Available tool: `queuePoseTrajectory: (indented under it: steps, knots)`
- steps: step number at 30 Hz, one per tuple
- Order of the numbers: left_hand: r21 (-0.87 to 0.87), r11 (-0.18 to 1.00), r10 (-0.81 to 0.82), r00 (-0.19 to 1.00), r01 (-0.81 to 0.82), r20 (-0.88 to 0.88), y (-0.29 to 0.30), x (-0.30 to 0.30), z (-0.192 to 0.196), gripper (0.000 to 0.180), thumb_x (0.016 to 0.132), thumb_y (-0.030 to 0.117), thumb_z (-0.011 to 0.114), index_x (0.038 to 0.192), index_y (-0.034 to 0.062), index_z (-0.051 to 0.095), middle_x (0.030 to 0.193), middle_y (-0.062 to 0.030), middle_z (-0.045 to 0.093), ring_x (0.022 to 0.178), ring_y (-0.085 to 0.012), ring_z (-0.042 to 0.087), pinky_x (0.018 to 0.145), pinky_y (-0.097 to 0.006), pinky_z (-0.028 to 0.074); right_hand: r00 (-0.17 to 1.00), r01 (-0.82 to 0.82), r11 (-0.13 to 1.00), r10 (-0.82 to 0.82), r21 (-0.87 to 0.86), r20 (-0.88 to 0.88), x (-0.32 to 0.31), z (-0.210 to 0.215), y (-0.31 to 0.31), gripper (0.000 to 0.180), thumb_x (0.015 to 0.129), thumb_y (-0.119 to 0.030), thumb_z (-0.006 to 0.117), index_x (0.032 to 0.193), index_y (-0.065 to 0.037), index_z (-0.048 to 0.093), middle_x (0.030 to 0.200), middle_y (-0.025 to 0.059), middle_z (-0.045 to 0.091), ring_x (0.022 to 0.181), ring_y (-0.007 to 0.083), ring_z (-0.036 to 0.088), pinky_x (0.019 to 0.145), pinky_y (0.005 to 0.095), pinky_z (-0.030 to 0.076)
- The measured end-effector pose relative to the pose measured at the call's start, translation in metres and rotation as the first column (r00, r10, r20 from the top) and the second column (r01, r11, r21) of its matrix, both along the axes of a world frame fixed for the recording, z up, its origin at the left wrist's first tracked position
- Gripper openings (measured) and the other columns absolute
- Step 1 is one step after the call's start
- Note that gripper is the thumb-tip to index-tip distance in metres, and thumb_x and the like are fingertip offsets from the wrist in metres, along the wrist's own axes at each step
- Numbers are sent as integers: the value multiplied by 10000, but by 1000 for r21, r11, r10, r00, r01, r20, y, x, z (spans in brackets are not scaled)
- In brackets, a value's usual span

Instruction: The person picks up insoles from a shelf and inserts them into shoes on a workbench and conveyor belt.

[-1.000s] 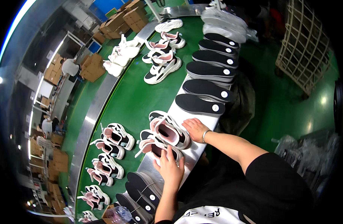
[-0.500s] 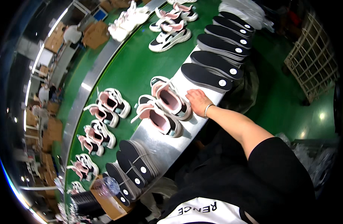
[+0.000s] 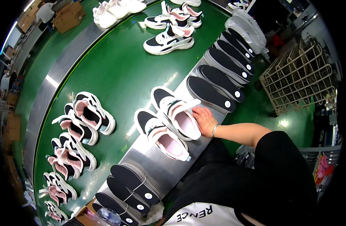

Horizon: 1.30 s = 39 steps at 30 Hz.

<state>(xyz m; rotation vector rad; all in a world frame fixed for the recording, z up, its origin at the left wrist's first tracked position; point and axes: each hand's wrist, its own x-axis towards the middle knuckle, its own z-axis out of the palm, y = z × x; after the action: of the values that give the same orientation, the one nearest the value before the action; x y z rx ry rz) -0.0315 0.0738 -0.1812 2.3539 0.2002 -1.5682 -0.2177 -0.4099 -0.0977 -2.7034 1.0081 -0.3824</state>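
Head view: one right hand (image 3: pixel 205 121) touches one of two pink-lined sneakers (image 3: pixel 174 111) on a metal table (image 3: pixel 142 157), its grip too hidden to tell clasped from loose, the pair's toes crossing the edge toward open green conveyor belt (image 3: pixel 116 69), bare metal just beside.

From here I see a far-rt sneaker (image 3: pixel 176 114) & a near-left sneaker (image 3: pixel 160 134), 1 pr, both wht w/ blk toes & pink lining, side by side, upright on the metal ledge (image 3: pixel 150 153), toes aimed far left.
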Motion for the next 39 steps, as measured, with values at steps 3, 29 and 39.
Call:
queuePoseTrajectory:
  steps: [3,29,39]
  knots:
    - [-30,999,-18,1000,17,-17,-24,14,-1,206,811,168,521,922,-6,526,764,-126,580,697,-215,561,642,-298,444,1000,-11,1000,12,21,-29,1,2,-4,435,692,-108,524,1112,-57,424,1191,139,371,1138,305,331,966,426,229]
    - [-490,850,-231,973,192,-19,-198,-46,119,248,837,232,503,856,-9,561,711,-92,603,628,-161,574,551,-269,457,995,-64,767,-3,639,104,-108,51,12,237,797,-151,480,1006,-50,529,981,122,550,937,277,511,818,347,411]
    - [-741,632,423,902,-228,83,-327,-15,129,747,771,505,511,1307,88,199,1301,-92,308,1175,-245,321,854,-371,337,835,28,747,-382,664,395,-192,115,-62,204,810,-147,530,964,-16,555,799,77,595,722,130,555,654,261,451]
